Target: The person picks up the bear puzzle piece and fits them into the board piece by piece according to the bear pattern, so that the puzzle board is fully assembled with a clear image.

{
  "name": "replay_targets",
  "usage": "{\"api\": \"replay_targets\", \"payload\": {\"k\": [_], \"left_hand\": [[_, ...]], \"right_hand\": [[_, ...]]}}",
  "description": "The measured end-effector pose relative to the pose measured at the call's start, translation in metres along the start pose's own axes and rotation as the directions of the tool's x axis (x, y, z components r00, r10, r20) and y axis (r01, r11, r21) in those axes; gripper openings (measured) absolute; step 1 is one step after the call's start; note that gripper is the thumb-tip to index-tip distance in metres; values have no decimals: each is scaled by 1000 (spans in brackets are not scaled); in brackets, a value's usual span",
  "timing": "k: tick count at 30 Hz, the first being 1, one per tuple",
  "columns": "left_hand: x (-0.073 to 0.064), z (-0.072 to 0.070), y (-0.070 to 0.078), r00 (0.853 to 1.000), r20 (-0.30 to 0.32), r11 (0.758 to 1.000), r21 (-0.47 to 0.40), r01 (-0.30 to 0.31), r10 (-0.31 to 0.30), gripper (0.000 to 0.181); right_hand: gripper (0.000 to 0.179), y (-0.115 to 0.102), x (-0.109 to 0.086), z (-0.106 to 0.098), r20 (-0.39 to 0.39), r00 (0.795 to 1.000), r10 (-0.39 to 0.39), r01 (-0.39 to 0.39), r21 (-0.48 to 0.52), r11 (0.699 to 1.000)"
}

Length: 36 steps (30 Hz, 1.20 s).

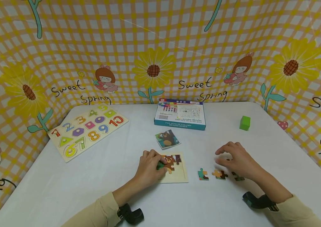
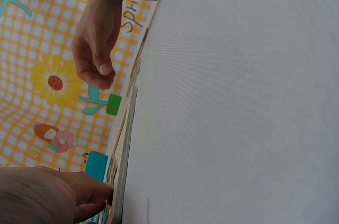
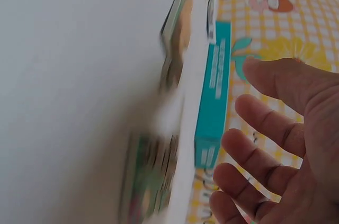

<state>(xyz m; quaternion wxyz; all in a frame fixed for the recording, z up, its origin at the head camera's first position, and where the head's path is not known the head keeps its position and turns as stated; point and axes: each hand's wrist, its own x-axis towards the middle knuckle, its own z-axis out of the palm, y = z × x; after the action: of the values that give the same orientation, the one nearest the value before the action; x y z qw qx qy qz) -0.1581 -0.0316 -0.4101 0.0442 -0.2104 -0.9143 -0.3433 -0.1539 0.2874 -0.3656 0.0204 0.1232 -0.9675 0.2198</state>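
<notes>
Head view — the left hand (image 1: 150, 167), thumb and forefinger spread, rests on the puzzle board (image 1: 178, 179), touching its bear pieces (image 1: 169, 160); the right hand (image 1: 239, 160), fingers parted, hovers over loose pieces (image 1: 203, 175) on the table (image 1: 197, 203) — beside the board.

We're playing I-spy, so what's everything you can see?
number board: 1, pale, left
box: 1, teal-white, back middle
bear picture: 1, brown-green, in front of box
block: 1, green, back right
tray: 1, pale, front middle
fitted pieces: count hidden, multicoloured, in tray
loose pieces: 3 or more, multicoloured, right of tray
table: 1, white, underneath
cloth: 1, yellow-checked, around table
wrist devices: 2, black, front
sleeves: 2, beige, front
left grip: 1, bare, on tray
right grip: 1, bare, near loose pieces
</notes>
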Motion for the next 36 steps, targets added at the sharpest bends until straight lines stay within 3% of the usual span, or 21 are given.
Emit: {"api": "replay_targets", "payload": {"k": [9, 17, 26, 36], "left_hand": [[0, 1, 0, 1000, 3, 1000, -2, 5, -5, 11], [0, 1, -1, 1000, 3, 1000, 4, 4, -4, 11], [0, 2, -1, 1000, 10, 1000, -2, 13, -13, 11], [0, 2, -1, 1000, -11, 1000, 8, -8, 8, 10]], "right_hand": [[21, 24, -16, -7, -41, 998, 39, -41, -39, 998], [27, 44, -26, -14, -29, 998, 63, -64, -43, 997], [33, 58, -30, -10, -29, 1000, 2, -5, -79, 997], [35, 61, -28, -8, -13, 1000, 8, -9, -94, 995]]}}
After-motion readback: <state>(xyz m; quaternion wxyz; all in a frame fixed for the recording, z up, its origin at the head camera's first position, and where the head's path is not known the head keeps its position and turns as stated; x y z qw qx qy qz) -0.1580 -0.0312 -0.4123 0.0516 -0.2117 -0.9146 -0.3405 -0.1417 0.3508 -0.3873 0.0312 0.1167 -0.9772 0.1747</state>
